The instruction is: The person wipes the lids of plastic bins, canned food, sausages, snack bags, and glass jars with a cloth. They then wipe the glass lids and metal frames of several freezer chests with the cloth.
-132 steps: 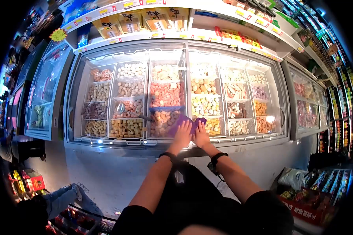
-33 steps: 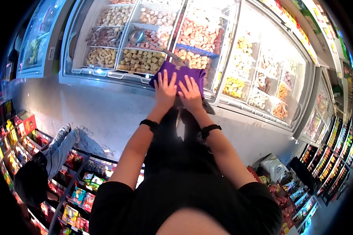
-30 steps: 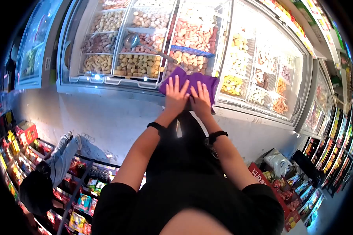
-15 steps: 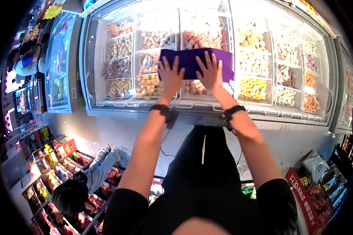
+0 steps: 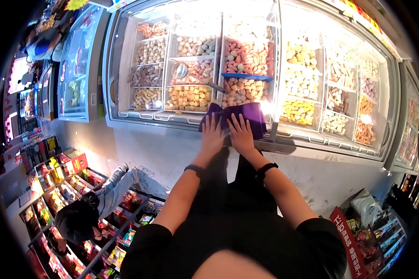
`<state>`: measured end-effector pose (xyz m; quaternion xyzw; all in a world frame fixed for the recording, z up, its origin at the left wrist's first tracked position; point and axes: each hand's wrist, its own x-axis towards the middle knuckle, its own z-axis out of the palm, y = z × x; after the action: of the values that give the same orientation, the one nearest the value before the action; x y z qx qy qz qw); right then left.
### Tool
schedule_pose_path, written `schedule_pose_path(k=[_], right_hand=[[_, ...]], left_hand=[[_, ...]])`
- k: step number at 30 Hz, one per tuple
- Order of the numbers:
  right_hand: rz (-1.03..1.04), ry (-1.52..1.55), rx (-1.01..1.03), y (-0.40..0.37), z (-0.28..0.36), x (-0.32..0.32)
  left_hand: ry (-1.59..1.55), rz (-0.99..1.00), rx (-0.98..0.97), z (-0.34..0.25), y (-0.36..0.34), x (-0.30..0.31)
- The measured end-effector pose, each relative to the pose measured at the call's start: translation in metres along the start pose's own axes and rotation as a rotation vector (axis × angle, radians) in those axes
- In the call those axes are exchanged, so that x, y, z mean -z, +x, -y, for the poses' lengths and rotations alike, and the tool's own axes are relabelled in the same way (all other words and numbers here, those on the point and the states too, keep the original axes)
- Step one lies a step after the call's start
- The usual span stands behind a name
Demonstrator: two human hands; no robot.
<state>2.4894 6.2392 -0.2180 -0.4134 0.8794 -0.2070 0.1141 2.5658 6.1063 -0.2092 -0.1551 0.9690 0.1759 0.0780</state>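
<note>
A purple cloth [image 5: 259, 120] lies bunched over the front edge of the glass-topped chest freezer [image 5: 167, 121]. Both my hands press on it, side by side. My left hand [image 5: 212, 139] rests on its left part with the fingers stretched out. On the right part, my right hand [image 5: 241, 135] lies flat, fingers spread. Their palms and the cloth beneath them are hidden. Just beyond the cloth, a bin of tan, rounded pieces [image 5: 246, 90] shows through the glass. A scoop [image 5: 180, 71] sits in the bins to the left, its dark handle pointing toward the cloth.
Wire dividers split the freezer into several bins of frozen food; glare whitens its far side. Another glass-topped freezer [image 5: 74, 79] stands at left. Behind me on the left, a person in black [image 5: 77, 216] bends over shelves of packets. A red sign [image 5: 347, 242] stands at lower right.
Both hands have drawn the cloth back toward me, from the middle of the glass to the front edge. They are closer together now, and the cloth is more bunched.
</note>
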Motion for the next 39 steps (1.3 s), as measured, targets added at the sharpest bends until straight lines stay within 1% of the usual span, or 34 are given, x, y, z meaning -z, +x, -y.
schedule_pose_path(k=[1, 2, 3, 4, 6, 8, 9, 10, 11, 12, 13, 14, 15, 16, 18, 20, 21, 22, 23, 25, 26, 27, 28, 29, 30, 31, 32, 33, 34, 35, 36, 37, 38, 39], right_hand=[[-0.050, 0.006, 0.031, 0.003, -0.001, -0.002], [-0.047, 0.000, 0.040, 0.006, -0.003, -0.004], [-0.022, 0.002, 0.024, 0.009, -0.002, -0.005], [0.007, 0.004, 0.009, 0.012, -0.001, -0.006], [-0.079, -0.119, 0.033, 0.016, 0.004, -0.010], [-0.107, -0.075, -0.037, 0.024, 0.017, -0.011], [-0.108, -0.086, -0.032, 0.027, 0.025, -0.015], [-0.149, -0.112, -0.097, 0.032, 0.034, -0.020], [-0.196, -0.141, -0.165, 0.039, 0.044, -0.026], [-0.170, -0.134, -0.258, 0.050, 0.056, -0.032], [-0.231, -0.144, -0.291, 0.060, 0.068, -0.043], [-0.292, -0.152, -0.328, 0.069, 0.083, -0.055], [-0.276, -0.130, -0.377, 0.079, 0.103, -0.062], [-0.281, -0.151, -0.383, 0.092, 0.121, -0.074], [-0.282, -0.112, -0.374, 0.112, 0.163, -0.100], [-0.316, 0.004, -0.300, 0.140, 0.212, -0.116], [-0.298, 0.054, -0.276, 0.154, 0.233, -0.122], [-0.270, 0.109, -0.258, 0.162, 0.256, -0.124], [-0.279, 0.085, -0.270, 0.172, 0.276, -0.127], [-0.284, 0.113, -0.269, 0.178, 0.289, -0.140], [-0.297, 0.132, -0.270, 0.182, 0.289, -0.146], [-0.318, 0.129, -0.263, 0.185, 0.288, -0.147], [-0.280, 0.108, -0.258, 0.190, 0.288, -0.141], [-0.286, 0.178, -0.283, 0.197, 0.291, -0.138], [-0.287, 0.246, -0.299, 0.205, 0.290, -0.135], [-0.101, 0.343, -0.442, 0.218, 0.300, -0.124], [-0.089, 0.337, -0.406, 0.229, 0.313, -0.113], [-0.139, 0.497, -0.390, 0.244, 0.345, -0.092], [-0.185, 0.664, -0.388, 0.254, 0.370, -0.086], [-0.225, 0.734, -0.278, 0.269, 0.365, -0.117], [-0.223, 0.746, -0.267, 0.289, 0.388, -0.115], [-0.363, 0.685, -0.084, 0.310, 0.422, -0.100], [-0.494, 0.612, 0.097, 0.326, 0.452, -0.086], [-0.504, 0.534, 0.188, 0.342, 0.479, -0.079]], left_hand=[[0.000, -0.018, -0.002, -0.001, 0.004, 0.003], [0.001, -0.036, -0.006, 0.001, 0.009, 0.006], [-0.013, -0.074, -0.067, 0.006, 0.014, 0.010], [-0.021, -0.077, -0.056, 0.013, 0.018, 0.011], [-0.004, -0.067, -0.206, 0.028, 0.025, 0.012], [-0.029, -0.089, -0.216, 0.035, 0.036, 0.023], [-0.094, -0.110, -0.277, 0.044, 0.042, 0.025], [-0.158, -0.134, -0.345, 0.052, 0.047, 0.027], [-0.182, -0.114, -0.365, 0.061, 0.052, 0.031], [-0.204, -0.095, -0.389, 0.070, 0.058, 0.037], [-0.228, -0.055, -0.401, 0.083, 0.063, 0.040], [-0.210, -0.076, -0.434, 0.096, 0.068, 0.045], [-0.202, -0.078, -0.470, 0.119, 0.070, 0.050], [-0.205, -0.083, -0.496, 0.135, 0.070, 0.058], [-0.228, -0.039, -0.466, 0.185, 0.061, 0.078], [-0.218, -0.083, -0.408, 0.239, 0.046, 0.093], [-0.194, -0.058, -0.371, 0.263, 0.039, 0.107], [-0.171, -0.022, -0.329, 0.280, 0.032, 0.116], [-0.175, -0.023, -0.315, 0.293, 0.027, 0.122], [-0.176, 0.068, -0.336, 0.324, 0.022, 0.132], [-0.172, 0.068, -0.352, 0.332, 0.019, 0.136], [-0.206, 0.087, -0.326, 0.337, 0.016, 0.140], [-0.242, 0.102, -0.301, 0.341, 0.014, 0.146], [-0.374, 0.197, -0.216, 0.342, 0.012, 0.152], [-0.380, 0.174, -0.201, 0.344, 0.011, 0.166], [-0.599, 0.181, -0.053, 0.343, 0.006, 0.181], [-0.814, 0.176, 0.093, 0.346, 0.003, 0.193], [-0.549, -0.172, -0.134, 0.358, 0.000, 0.194], [-0.532, -0.183, -0.120, 0.369, -0.004, 0.220], [-0.422, -0.364, -0.172, 0.384, -0.008, 0.248], [-0.311, -0.542, -0.228, 0.397, -0.012, 0.280], [-0.184, -0.577, -0.172, 0.416, -0.017, 0.302], [-0.128, -0.688, -0.212, 0.438, -0.020, 0.328], [-0.029, -0.652, -0.138, 0.455, -0.029, 0.357]])
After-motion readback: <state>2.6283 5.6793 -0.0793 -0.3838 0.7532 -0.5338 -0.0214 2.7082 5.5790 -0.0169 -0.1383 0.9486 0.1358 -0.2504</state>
